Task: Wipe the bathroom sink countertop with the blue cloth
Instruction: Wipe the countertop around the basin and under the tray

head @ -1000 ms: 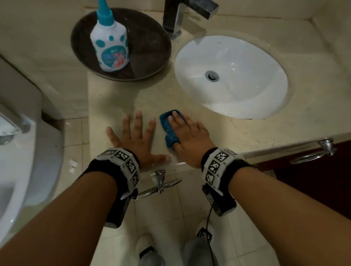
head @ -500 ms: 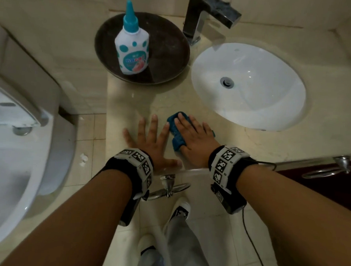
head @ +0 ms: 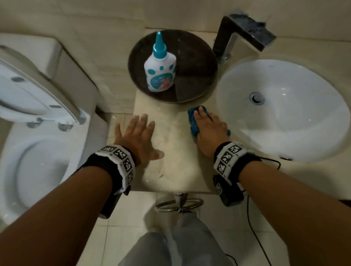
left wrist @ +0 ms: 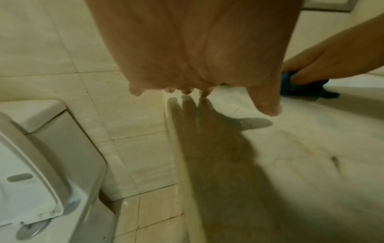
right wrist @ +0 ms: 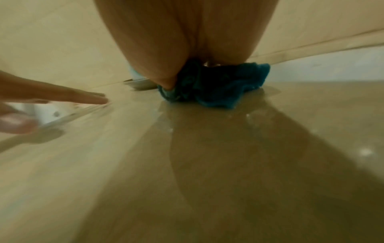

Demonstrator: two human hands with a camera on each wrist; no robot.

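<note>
The blue cloth (head: 192, 120) lies bunched on the beige countertop (head: 175, 165), between the dark tray and the white sink basin (head: 283, 122). My right hand (head: 208, 130) lies flat on top of it, fingers straight and pressing it down; the cloth (right wrist: 220, 88) bulges out under the right hand (right wrist: 182, 41) in the right wrist view. My left hand (head: 138, 135) is spread with straight fingers at the countertop's left edge and holds nothing. In the left wrist view the left hand (left wrist: 187, 49) has its fingertips at the counter surface, with the cloth (left wrist: 305, 85) off to the right.
A round dark tray (head: 190, 58) holds a white and teal bottle (head: 159, 71) at the back of the counter. A dark faucet (head: 243, 32) stands behind the basin. A toilet (head: 34, 137) sits left of the counter. A cabinet handle (head: 179, 204) juts out below the front edge.
My right hand has pushed the cloth away from the front edge toward the tray. My left hand has slid left to the counter's edge, so the hands are farther apart.
</note>
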